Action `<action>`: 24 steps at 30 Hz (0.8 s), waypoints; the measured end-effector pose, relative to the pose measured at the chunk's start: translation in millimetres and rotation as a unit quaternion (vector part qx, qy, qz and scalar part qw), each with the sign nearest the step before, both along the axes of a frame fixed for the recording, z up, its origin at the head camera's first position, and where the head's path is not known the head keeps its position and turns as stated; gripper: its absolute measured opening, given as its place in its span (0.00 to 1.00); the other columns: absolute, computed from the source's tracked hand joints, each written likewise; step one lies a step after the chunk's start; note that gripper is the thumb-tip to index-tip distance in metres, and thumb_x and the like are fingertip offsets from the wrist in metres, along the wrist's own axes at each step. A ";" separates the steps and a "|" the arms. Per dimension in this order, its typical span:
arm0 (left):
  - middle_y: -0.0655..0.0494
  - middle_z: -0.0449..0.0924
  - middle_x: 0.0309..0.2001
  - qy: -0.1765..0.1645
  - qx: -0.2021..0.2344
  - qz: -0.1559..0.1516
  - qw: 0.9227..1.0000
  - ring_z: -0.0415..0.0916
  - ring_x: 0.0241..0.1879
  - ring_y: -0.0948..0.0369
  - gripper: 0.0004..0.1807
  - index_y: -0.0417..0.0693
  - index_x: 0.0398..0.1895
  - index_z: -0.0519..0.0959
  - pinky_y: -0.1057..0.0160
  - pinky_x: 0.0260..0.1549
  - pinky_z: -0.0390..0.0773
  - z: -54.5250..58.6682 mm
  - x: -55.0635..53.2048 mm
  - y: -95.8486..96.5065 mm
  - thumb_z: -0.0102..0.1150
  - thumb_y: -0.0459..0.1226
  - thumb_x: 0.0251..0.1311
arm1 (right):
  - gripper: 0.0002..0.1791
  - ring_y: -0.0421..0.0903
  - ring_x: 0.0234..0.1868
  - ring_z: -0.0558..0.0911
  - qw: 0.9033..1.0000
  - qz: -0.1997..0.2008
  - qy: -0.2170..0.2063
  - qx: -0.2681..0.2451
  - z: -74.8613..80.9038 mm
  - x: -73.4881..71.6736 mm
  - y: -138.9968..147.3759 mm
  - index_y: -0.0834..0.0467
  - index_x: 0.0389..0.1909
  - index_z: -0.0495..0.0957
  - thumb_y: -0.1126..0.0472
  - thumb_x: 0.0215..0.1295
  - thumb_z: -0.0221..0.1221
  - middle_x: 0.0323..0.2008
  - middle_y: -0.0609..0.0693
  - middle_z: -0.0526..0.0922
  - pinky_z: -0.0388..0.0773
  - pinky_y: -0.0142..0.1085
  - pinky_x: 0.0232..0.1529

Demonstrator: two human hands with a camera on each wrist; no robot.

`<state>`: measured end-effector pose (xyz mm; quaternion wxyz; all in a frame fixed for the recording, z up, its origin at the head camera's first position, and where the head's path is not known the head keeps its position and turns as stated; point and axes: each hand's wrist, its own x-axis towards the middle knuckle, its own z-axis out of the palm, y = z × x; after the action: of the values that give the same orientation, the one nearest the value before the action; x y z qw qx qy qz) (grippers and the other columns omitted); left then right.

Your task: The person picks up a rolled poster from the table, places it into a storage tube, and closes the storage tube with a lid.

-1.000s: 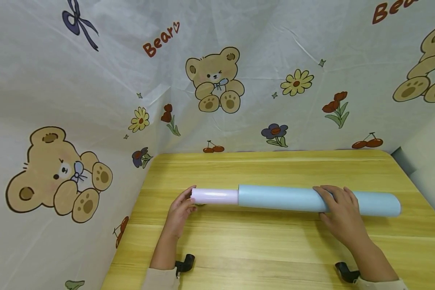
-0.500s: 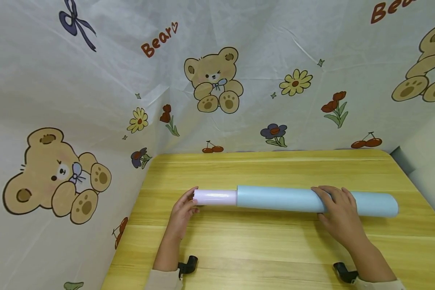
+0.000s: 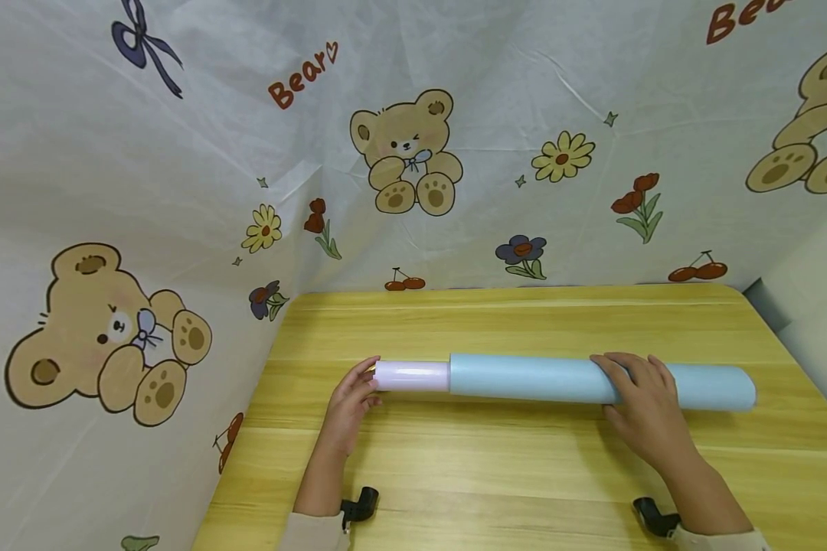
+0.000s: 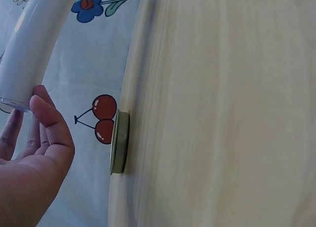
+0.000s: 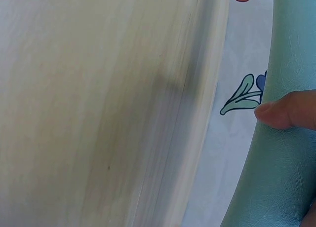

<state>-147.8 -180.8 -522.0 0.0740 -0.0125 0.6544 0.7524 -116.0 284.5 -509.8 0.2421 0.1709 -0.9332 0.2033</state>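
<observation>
My left hand (image 3: 350, 402) holds the left end of a glossy lilac tube (image 3: 413, 376), with fingertips on either side of its end. In the left wrist view the tube (image 4: 34, 44) looks whitish, and bent fingers (image 4: 49, 113) sit right at its rim. The tube's other end is hidden inside a longer light blue roll (image 3: 524, 378). Around this roll, right of its middle, curls my right hand (image 3: 648, 409). Up close in the right wrist view the blue roll (image 5: 281, 172) has a leather-like grain, and one fingertip (image 5: 276, 113) presses on it.
Both rolls lie left to right over the wood-grain table (image 3: 496, 474). A round, shallow greenish-gold lid-like disc (image 4: 120, 143) is near the table edge in the left wrist view. A bear-printed cloth (image 3: 482, 61) hangs behind and at the left.
My left hand has moved right, and the lilac tube has slid deeper into the blue roll, so a shorter length shows. The right hand keeps its grip and has hardly moved.
</observation>
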 end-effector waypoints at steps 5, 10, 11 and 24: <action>0.50 0.71 0.61 -0.002 0.000 0.000 1.000 0.72 0.54 0.55 0.25 0.50 0.71 0.70 0.55 0.51 0.77 -0.1 0.1 0.4 0.54 0.39 0.72 | 0.53 0.64 0.59 0.71 1.000 0.000 -0.001 0.002 0.2 -0.1 -0.4 0.55 0.65 0.73 0.76 0.29 0.78 0.59 0.62 0.75 0.48 0.61 0.75; 0.50 0.71 0.61 -0.003 -0.001 0.001 1.000 0.72 0.52 0.56 0.24 0.51 0.70 0.71 0.57 0.49 0.77 0.3 0.5 1.2 0.54 0.39 0.72 | 0.54 0.64 0.59 0.71 1.000 -0.002 -0.003 0.003 0.0 -0.1 -0.6 0.54 0.66 0.73 0.76 0.28 0.79 0.59 0.61 0.74 0.48 0.60 0.76; 0.50 0.71 0.61 -0.004 -0.001 0.002 1.000 0.72 0.52 0.56 0.24 0.50 0.70 0.71 0.58 0.48 0.76 0.5 0.8 1.4 0.54 0.39 0.72 | 0.53 0.64 0.59 0.71 1.000 -0.001 -0.003 0.003 -0.1 0.0 -0.5 0.54 0.66 0.73 0.76 0.29 0.78 0.59 0.61 0.74 0.47 0.60 0.76; 0.50 0.72 0.61 -0.004 0.006 -0.004 1.000 0.72 0.49 0.57 0.27 0.44 0.72 0.69 0.58 0.48 0.76 2.0 2.1 5.2 0.55 0.39 0.72 | 0.54 0.64 0.59 0.71 1.000 -0.003 -0.004 0.005 -0.8 1.6 -0.1 0.54 0.66 0.73 0.76 0.28 0.79 0.59 0.61 0.74 0.47 0.61 0.76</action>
<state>-145.7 -175.5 -520.0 0.0801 -0.0124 0.6493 0.7562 -114.4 284.4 -510.6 0.2385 0.1685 -0.9356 0.1983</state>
